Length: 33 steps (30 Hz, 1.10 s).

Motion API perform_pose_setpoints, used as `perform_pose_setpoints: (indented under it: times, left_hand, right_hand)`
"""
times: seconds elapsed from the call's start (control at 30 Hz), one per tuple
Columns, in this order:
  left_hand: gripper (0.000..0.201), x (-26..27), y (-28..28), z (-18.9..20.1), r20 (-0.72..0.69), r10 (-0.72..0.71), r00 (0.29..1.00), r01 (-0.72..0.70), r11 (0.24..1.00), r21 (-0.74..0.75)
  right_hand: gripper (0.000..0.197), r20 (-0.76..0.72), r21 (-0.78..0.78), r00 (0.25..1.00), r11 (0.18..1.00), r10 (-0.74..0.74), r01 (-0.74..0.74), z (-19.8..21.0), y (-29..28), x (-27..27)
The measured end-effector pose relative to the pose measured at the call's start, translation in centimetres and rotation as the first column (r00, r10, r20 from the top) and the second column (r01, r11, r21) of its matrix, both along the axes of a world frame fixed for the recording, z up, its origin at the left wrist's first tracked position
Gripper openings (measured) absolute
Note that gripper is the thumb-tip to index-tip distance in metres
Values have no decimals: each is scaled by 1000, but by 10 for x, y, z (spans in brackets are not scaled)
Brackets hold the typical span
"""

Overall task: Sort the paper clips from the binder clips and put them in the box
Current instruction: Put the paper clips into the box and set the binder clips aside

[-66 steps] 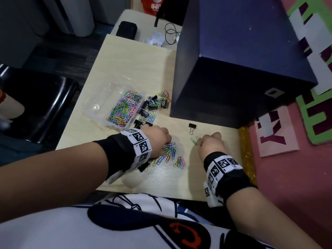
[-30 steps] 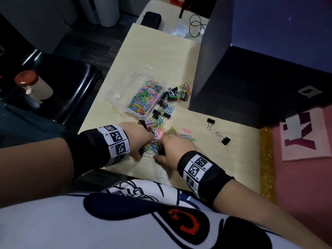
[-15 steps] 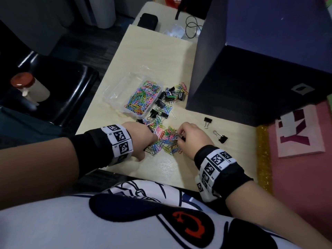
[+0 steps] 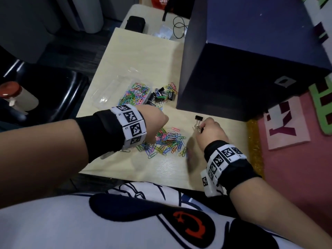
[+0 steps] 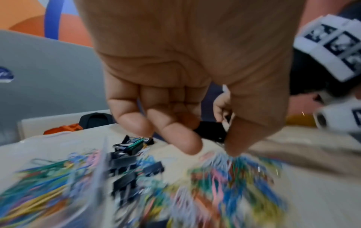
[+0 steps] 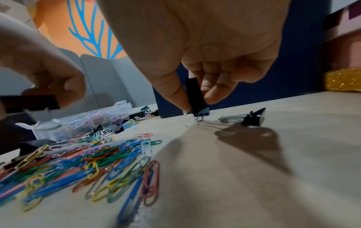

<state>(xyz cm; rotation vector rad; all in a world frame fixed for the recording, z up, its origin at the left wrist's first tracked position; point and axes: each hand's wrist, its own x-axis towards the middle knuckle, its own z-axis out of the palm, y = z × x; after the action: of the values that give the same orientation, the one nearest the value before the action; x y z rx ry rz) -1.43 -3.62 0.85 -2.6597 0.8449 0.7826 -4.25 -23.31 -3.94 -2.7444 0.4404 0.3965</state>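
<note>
Paper clips (image 4: 167, 141) lie heaped mid-tabletop as the right hand (image 4: 211, 131), moved off the pile, pinches a binder clip (image 6: 196, 96) down beside another; the left hand (image 4: 152, 123) grips a second, thinning the mix.

Both forearms bare. Each wrist: black band (image 4: 100, 130) w/ white strap of square black-and-white marker tags (image 4: 132, 125); same on right, lower right of frame (image 4: 222, 159). Shirt (image 4: 71, 221) at bottom: white, navy shapes, red-orange mark.
</note>
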Motion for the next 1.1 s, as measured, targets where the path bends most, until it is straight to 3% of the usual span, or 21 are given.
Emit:
perform_pose_setpoints:
  times: [0.07, 0.17, 0.23, 0.3, 0.4, 0.53, 0.63, 0.77, 0.93, 1.1]
  left_hand:
    - [42, 6, -10, 2, 35, 50, 998, -45, 988, -147]
    - [46, 12, -22, -1, 78, 189, 979, -143, 907, -397]
    - [52, 12, -23, -6, 51, 245, 968, -197, 872, -449]
    - [47, 11, -16, -14, 19, 238, 971, -209, 887, -411]
    - [31, 7, 5, -24, -22, 231, 973, -228, 933, -279]
    - [22, -2, 34, -22, -7, 188, 982, -188, 981, -37]
    - [28, -9, 53, -22, -18, 209, 978, -208, 976, 58]
    - [48, -21, 67, -31, -17, 274, 961, -273, 961, 44]
    - [33, -27, 72, -41, 68, 278, 958, -276, 960, -41]
    - [33, -32, 76, -49, 117, 281, 953, -271, 958, -93]
  right_hand:
    - [23, 12, 20, 999, 999, -31, 30, 1, -3, 1]
    - [26, 78, 58, 991, 993, -105, 100, 3, -5, 3]
    - [31, 108, 9, 989, 995, -98, 98, 3, -4, 2]
    - [33, 124, -63, 991, 996, -53, 61, 2, -3, 0]
    - [29, 167, -43, 985, 999, 30, -23, -3, 5, -3]
    - [23, 162, -11, 954, 967, 252, -254, -9, 25, -6]
    - [26, 119, 1, 889, 895, 442, -445, -10, 44, -3]
    - [42, 69, 40, 819, 818, 570, -573, -10, 71, 9]
    - [61, -47, 3, 718, 719, 695, -695, -17, 91, 22]
    - [47, -61, -96, 752, 746, 657, -659, -15, 91, 27]
